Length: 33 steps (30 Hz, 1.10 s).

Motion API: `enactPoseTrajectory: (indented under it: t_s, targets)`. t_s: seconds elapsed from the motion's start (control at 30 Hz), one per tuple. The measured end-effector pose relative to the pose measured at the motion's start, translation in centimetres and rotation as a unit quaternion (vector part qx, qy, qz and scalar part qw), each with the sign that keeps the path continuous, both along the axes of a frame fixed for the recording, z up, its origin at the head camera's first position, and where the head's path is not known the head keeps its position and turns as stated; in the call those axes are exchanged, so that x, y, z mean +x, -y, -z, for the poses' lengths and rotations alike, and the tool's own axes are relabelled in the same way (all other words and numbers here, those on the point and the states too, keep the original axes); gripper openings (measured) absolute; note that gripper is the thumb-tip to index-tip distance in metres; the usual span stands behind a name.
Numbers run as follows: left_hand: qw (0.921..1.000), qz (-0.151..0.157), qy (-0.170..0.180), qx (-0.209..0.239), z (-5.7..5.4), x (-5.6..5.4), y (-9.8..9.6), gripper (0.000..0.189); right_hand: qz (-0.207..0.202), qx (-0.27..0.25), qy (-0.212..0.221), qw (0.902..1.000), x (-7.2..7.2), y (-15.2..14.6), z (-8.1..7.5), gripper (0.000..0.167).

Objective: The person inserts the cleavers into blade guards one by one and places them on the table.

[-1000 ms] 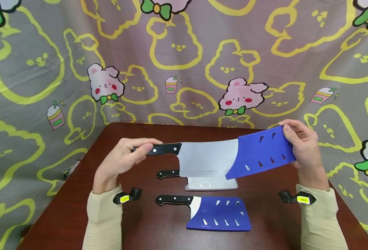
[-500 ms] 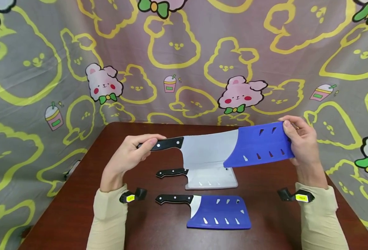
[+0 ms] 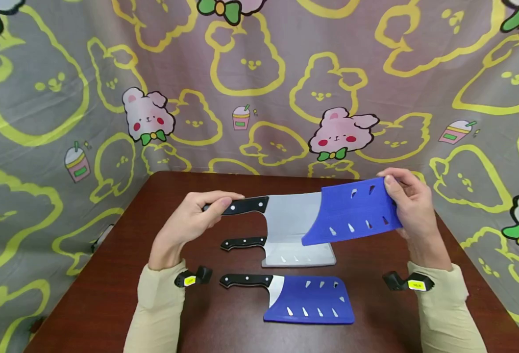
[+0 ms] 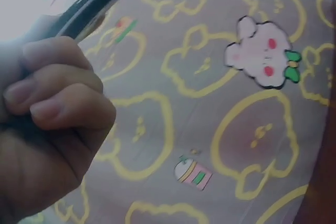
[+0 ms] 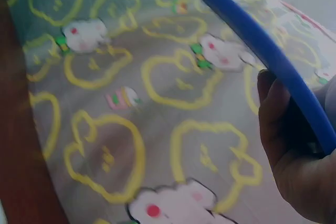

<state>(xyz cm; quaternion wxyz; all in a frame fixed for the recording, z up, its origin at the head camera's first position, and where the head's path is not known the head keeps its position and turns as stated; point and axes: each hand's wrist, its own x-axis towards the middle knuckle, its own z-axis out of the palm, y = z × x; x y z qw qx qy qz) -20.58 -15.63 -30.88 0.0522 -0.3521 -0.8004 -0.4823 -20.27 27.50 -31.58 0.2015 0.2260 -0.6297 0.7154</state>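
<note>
My left hand grips the black handle of a large cleaver, raised above the table. In the left wrist view its fingers curl round that handle. My right hand pinches the far end of a blue blade cover, thumb on the near face. The cover sits over the outer part of the blade; the part near the handle is bare. Seen edge-on in the right wrist view, the blue cover lies between thumb and fingers.
On the brown table lie two more cleavers: one in a whitish cover, partly hidden behind the raised one, and a nearer one in a blue cover. A patterned curtain surrounds the table's back and sides.
My two hands have come closer together. The blue cover has slid left over more of the blade, so less bare metal shows. The two cleavers on the table have stayed put.
</note>
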Motion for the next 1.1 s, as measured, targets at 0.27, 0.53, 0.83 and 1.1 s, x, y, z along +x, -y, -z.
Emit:
enactPoseTrajectory:
  t_s: [0.27,0.53,0.83,1.1]
  targets:
    - [0.9994,0.015,0.024,0.018,0.7,-0.2,-2.9,0.024,-0.004,0.016,0.032,0.9993,0.3,3.2,0.8,0.019]
    - [0.9993,-0.016,0.026,0.021,1.0,0.0,-3.0,0.022,0.007,0.014,0.061,0.9980,0.2,3.9,1.6,0.021]
    - [0.9997,-0.020,0.007,-0.011,0.4,-0.1,-3.1,0.024,0.025,0.055,0.063,0.9962,0.6,4.1,1.4,0.025]
    - [0.9999,-0.007,0.011,0.007,0.0,-0.2,-2.9,0.023,0.011,0.152,0.085,0.9847,0.6,2.9,0.3,0.022]
